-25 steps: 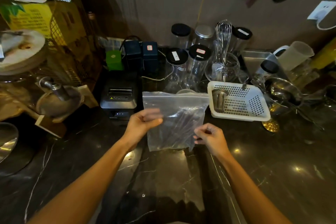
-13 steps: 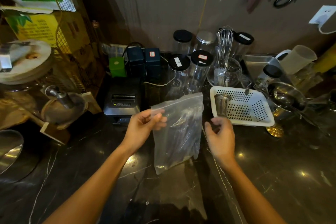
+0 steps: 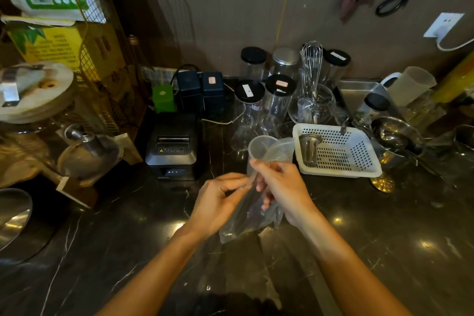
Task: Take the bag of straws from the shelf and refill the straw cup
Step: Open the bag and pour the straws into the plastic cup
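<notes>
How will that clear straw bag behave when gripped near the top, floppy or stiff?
Probably floppy: the bag sags and creases below the left hand and right hand pinching it. Likely light, since fingertip pinches alone carry it above the counter. The thin glossy film may be slippery, and the dark straws inside could shift; how full it is cannot be told.

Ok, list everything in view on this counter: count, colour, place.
bag of straws: one, clear, held above the counter's middle
counter: one, dark marble
basket: one, white, right of the bag
metal cup: one, silver, inside the basket
receipt printer: one, black, left of the bag
jars: several, clear with dark or silver lids, at the back
whisk: one, silver, among the jars
left hand: grip on the bag
right hand: grip on the bag
</notes>
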The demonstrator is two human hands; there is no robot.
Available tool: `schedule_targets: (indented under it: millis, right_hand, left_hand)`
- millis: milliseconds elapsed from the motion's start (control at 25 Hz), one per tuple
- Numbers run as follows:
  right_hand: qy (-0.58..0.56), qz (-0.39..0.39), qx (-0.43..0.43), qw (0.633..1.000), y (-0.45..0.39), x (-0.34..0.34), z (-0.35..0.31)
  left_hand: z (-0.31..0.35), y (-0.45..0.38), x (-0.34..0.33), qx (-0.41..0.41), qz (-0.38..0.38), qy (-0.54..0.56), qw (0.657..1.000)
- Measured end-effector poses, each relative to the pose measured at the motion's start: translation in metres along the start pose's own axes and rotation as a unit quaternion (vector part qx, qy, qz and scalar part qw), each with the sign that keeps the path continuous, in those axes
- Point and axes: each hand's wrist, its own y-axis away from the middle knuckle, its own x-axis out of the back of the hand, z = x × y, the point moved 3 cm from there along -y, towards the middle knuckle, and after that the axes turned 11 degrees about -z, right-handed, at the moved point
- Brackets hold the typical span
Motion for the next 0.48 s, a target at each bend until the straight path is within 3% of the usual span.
schedule_targets:
  millis: [240,360,480]
  right_hand:
    - [0.065,0.009,-0.032,0.997,0.015,0.008,-0.003]
    - [0.061,-0.018,-0.04,0.997,0.019,0.013,-0.005]
    - [0.078,-0.037,-0.028,0.996,0.02,0.014,-0.005]
  left_hand:
    - [0.014,0.003,-0.006,-0.015,-0.003,-0.118,0.993]
    - [0.016,0.002,-0.008,0.004,-0.024,-0.1,0.995]
    - [0.025,0.005,-0.014,0.025,-0.072,0.021,0.997]
